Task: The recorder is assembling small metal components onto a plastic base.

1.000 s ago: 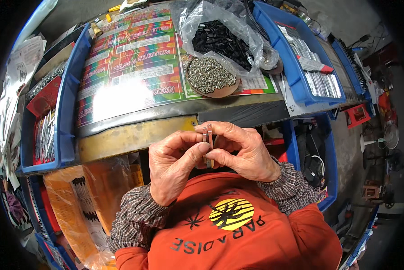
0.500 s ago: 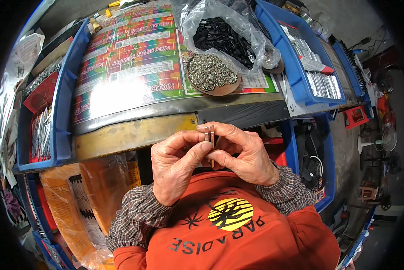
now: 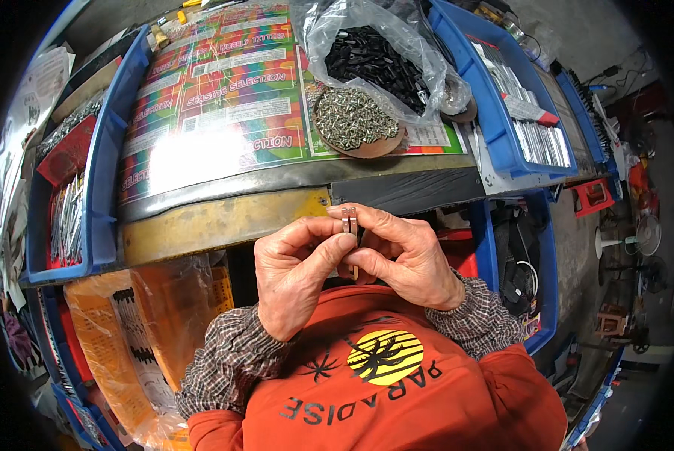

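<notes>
In front of my chest, just off the bench's near edge, both hands meet at a narrow, shiny metal piece [image 3: 350, 219] that stands roughly upright and shows a slot or gap down its length. My left hand [image 3: 294, 270] pinches it from the left, thumb against its face. From the other side, my right hand [image 3: 401, 259] grips the same piece, index finger at its top and thumb lower down. Its lower part is mostly covered by my fingers. Beyond the hands, a round dish [image 3: 367, 151] heaped with small metal fittings lies on the bench.
Behind the dish, a clear plastic bag [image 3: 316, 41] holds black parts [image 3: 374, 64]. Blue bins [image 3: 105, 161] with metal strips stand at left, and another blue bin [image 3: 495, 113] at right. Printed sheets [image 3: 232, 113] cover the bench. An orange crate [image 3: 100, 331] sits below left.
The metal piece has turned slightly between my fingers, so its slot catches the light differently. Both hands keep almost the same place and grip.
</notes>
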`<state>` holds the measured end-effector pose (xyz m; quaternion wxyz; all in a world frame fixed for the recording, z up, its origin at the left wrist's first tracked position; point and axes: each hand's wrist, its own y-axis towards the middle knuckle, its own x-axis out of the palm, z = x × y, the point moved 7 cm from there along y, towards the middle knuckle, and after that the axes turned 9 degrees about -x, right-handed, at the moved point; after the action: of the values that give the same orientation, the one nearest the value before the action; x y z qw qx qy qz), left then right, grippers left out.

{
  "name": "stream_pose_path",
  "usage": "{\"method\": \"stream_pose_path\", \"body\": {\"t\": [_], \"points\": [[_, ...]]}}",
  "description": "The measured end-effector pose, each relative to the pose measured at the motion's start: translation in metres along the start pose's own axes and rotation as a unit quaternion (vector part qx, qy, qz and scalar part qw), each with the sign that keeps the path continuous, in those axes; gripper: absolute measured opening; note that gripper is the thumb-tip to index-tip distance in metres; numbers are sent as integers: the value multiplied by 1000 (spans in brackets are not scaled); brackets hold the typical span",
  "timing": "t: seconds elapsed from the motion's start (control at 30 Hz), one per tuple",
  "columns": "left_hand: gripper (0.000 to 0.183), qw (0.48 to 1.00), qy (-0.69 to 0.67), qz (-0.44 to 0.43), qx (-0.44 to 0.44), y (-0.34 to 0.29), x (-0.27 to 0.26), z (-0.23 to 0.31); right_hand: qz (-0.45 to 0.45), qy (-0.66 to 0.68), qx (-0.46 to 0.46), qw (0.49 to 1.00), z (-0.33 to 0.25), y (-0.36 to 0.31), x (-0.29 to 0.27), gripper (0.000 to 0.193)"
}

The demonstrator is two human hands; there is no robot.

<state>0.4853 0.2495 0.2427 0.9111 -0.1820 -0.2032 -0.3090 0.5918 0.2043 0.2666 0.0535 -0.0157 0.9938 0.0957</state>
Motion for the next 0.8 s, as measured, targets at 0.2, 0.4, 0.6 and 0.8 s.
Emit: {"method": "stream_pose_path", "body": {"t": [0.2,0.4,0.6,0.8], "points": [[10,1000,6,3,14,4,-3,1,8,13,0,1000,4,4,0,47],[12,1000,2,-3,6,8,0,6,4,-46,-29,999,0,8,-1,44],[9,993,58,-85,-52,6,3,7,-23,-30,-37,999,-13,20,-19,25],[9,976,40,-176,-122,2,11,3,-128,40,-63,989,-16,22,-16,10]]}}
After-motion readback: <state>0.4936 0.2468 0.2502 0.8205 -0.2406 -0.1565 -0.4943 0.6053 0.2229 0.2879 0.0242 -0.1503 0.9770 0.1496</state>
